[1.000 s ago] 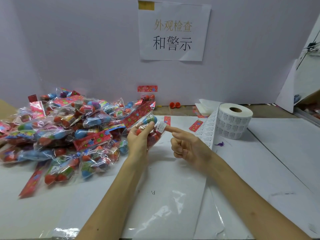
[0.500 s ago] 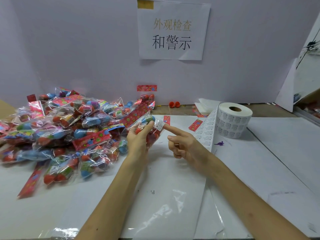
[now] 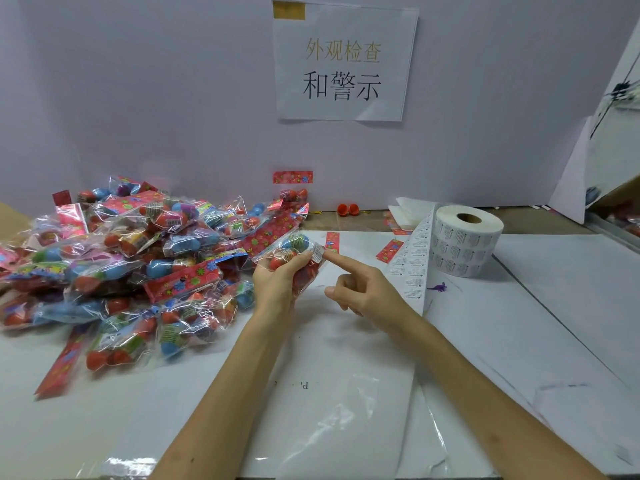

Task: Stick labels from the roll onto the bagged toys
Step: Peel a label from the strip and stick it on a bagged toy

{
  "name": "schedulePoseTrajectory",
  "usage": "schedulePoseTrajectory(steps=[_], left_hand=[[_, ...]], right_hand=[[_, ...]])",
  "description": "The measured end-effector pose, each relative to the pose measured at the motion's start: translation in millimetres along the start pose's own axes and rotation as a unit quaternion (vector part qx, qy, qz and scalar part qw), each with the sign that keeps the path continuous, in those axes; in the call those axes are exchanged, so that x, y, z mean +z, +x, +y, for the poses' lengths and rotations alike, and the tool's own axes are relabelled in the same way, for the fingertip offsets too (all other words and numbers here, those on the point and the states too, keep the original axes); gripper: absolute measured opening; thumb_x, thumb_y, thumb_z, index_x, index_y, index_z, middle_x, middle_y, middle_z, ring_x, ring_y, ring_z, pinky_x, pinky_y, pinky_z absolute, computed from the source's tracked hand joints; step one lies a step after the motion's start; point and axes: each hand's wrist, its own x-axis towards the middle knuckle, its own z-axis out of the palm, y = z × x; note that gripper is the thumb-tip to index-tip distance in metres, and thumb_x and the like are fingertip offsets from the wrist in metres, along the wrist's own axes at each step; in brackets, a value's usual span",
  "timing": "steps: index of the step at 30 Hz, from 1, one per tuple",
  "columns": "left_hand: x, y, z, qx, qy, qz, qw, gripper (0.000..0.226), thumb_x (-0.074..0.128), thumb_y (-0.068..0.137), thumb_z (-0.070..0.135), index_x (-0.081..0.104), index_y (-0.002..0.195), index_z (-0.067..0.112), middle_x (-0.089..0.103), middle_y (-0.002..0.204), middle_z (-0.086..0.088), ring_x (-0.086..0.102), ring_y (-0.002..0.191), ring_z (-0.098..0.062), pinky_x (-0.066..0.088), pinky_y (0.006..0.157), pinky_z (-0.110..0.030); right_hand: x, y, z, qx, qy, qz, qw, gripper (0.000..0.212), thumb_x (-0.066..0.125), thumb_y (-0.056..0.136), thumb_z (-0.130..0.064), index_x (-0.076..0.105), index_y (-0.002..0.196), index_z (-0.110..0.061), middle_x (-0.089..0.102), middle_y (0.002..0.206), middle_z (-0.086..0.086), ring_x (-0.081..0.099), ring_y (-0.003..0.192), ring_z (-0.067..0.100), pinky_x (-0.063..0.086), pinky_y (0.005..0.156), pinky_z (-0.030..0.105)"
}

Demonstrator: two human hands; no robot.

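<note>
My left hand (image 3: 277, 282) grips a clear bag of red and blue toy eggs (image 3: 294, 252) above the table's middle. A small white label (image 3: 317, 252) lies on the bag's right edge. My right hand (image 3: 363, 289) points its straight index finger at that label and touches it, while its other fingers are curled and hold nothing. The white roll of labels (image 3: 464, 240) stands to the right, with a printed strip (image 3: 414, 265) hanging down from it towards me. A big pile of bagged toys (image 3: 121, 268) covers the table's left side.
A paper sign (image 3: 343, 60) hangs on the back wall (image 3: 156, 98). Two loose red egg halves (image 3: 348, 209) lie at the wall's foot. Red header cards (image 3: 389, 249) lie by the roll, a tiny purple figure (image 3: 440, 287) in front of it. A glossy sheet (image 3: 329, 410) covers the table before me.
Both hands stayed nearly still. My right index finger moved a little closer and now presses the label on the bag.
</note>
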Motion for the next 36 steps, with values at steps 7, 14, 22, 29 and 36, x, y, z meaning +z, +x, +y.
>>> schedulePoseTrajectory(steps=[7,14,22,29,36], left_hand=[[0.2,1.2,-1.7,0.0,0.001,0.018,1.0,0.055,0.084,0.08,0.007,0.059,0.128,0.003,0.072,0.118,-0.017,0.071,0.109,-0.033,0.056,0.101,-0.049],[-2.6,4.9,-1.0,-0.011,0.006,0.013,1.0,0.042,0.084,0.079,0.008,0.059,0.113,0.008,0.072,0.115,-0.017,0.071,0.107,-0.033,0.055,0.101,-0.05],[1.6,-5.1,-0.7,0.045,0.062,-0.053,0.996,0.051,0.082,0.081,0.003,0.06,0.127,0.004,0.071,0.119,-0.02,0.073,0.104,-0.034,0.061,0.089,-0.043],[8.6,-13.5,-6.0,0.116,0.139,-0.102,0.978,0.044,0.084,0.08,0.004,0.066,0.119,0.015,0.073,0.106,-0.016,0.073,0.1,-0.032,0.063,0.083,-0.044],[7.5,-12.5,-5.6,0.098,0.128,-0.117,0.98,0.036,0.082,0.083,0.004,0.067,0.113,0.016,0.073,0.109,-0.018,0.072,0.103,-0.035,0.063,0.085,-0.045]], right_hand=[[-1.5,1.3,11.7,-0.04,-0.16,0.041,0.985,0.069,0.066,0.092,-0.027,0.035,0.131,-0.076,0.059,0.069,-0.008,0.045,0.056,0.005,0.042,0.062,0.016],[-12.5,1.7,18.0,0.015,-0.286,0.077,0.955,0.076,0.063,0.094,-0.028,0.023,0.157,-0.043,0.065,0.078,-0.008,0.054,0.058,0.002,0.053,0.073,0.033],[-16.2,8.5,8.1,0.068,-0.01,0.131,0.989,0.048,0.069,0.092,-0.043,0.056,0.136,-0.026,0.069,0.091,0.004,0.063,0.062,0.014,0.048,0.057,0.029],[-11.7,5.3,7.1,0.046,0.001,0.137,0.99,0.024,0.07,0.094,-0.035,0.07,0.11,-0.017,0.071,0.076,0.005,0.064,0.057,0.017,0.054,0.057,0.028],[-16.2,4.6,3.4,0.069,0.097,0.133,0.984,0.018,0.062,0.1,-0.021,0.07,0.092,-0.007,0.069,0.069,0.007,0.066,0.059,0.02,0.057,0.06,0.027]])
